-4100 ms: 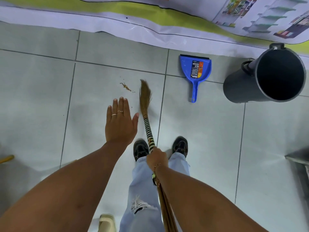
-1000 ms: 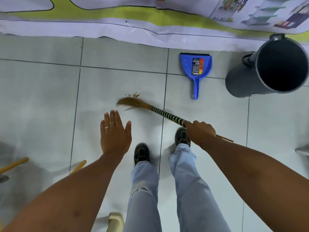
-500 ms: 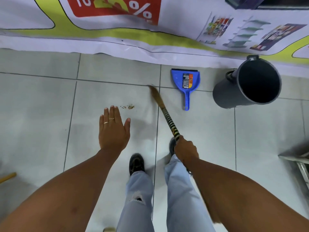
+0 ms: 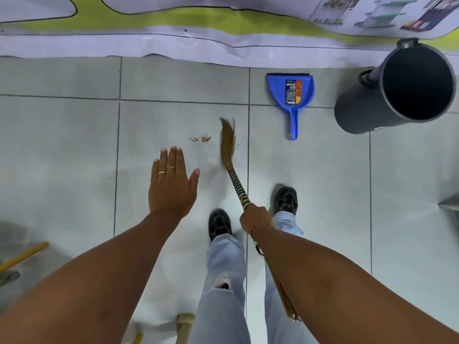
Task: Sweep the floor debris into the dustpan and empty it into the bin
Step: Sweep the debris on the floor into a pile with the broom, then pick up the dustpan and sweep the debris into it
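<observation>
The left hand (image 4: 171,184) hovers flat with fingers spread, holding nothing, left of the broom (image 4: 229,155). The crumbs (image 4: 202,139) lie just left of the broom's bristles. The right hand (image 4: 255,217) grips the broom's striped handle. The dustpan (image 4: 290,95) lies right of the broom, and the bin (image 4: 397,90) farther right.

Both forearms are bare, with no sleeves in view. The left hand (image 4: 171,184) wears two thin gold-coloured rings on neighbouring fingers, one a plain band and the other shaped like a small figure-eight loop, while the wrist of the right hand (image 4: 255,217) carries a slim braided bracelet with orange and pale strands. The legs are in light blue jeans (image 4: 223,294) with a frayed rip at the left knee, and the feet are in black lace-up shoes (image 4: 219,223).
</observation>
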`<state>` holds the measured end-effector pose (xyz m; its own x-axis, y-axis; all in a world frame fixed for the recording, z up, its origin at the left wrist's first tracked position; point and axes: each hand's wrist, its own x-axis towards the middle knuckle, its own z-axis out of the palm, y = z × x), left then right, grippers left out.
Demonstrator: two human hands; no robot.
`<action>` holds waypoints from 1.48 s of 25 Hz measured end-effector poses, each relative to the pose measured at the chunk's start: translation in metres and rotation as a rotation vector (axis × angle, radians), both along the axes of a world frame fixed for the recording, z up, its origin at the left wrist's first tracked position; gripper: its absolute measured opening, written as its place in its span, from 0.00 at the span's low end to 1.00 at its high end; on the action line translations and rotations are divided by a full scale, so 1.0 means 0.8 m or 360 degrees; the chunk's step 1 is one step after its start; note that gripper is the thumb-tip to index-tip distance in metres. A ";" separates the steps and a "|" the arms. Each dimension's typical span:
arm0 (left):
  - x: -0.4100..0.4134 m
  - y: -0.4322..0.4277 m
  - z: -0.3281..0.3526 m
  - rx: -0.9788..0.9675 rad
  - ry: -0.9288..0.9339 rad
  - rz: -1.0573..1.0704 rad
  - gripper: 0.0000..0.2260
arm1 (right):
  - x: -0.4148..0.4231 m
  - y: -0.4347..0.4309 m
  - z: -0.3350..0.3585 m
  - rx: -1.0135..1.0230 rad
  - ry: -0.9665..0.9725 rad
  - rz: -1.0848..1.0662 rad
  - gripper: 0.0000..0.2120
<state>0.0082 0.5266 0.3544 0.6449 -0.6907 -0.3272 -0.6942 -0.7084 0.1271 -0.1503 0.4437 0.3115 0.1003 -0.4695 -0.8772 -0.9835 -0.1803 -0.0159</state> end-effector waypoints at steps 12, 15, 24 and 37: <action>0.010 -0.024 0.016 -0.0042 -0.0074 -0.0010 0.28 | -0.012 -0.025 0.023 0.0004 -0.0192 0.0157 0.15; 0.001 -0.055 0.023 -0.0088 -0.0082 -0.0004 0.28 | -0.043 -0.063 0.057 -0.0045 -0.0260 0.0200 0.17; -0.082 -0.270 -0.017 -0.0138 0.0104 0.0069 0.29 | -0.121 -0.287 0.047 -0.0515 -0.0356 -0.0115 0.20; -0.196 -0.593 -0.291 0.0255 0.0694 0.0738 0.29 | -0.212 -0.524 -0.213 -0.0476 -0.0201 -0.0512 0.24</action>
<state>-0.1485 0.0524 0.1213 0.6492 -0.2938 -0.7016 -0.2208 -0.9554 0.1958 -0.3203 0.0244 0.1415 0.0053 -0.7250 -0.6887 -0.9839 0.1191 -0.1330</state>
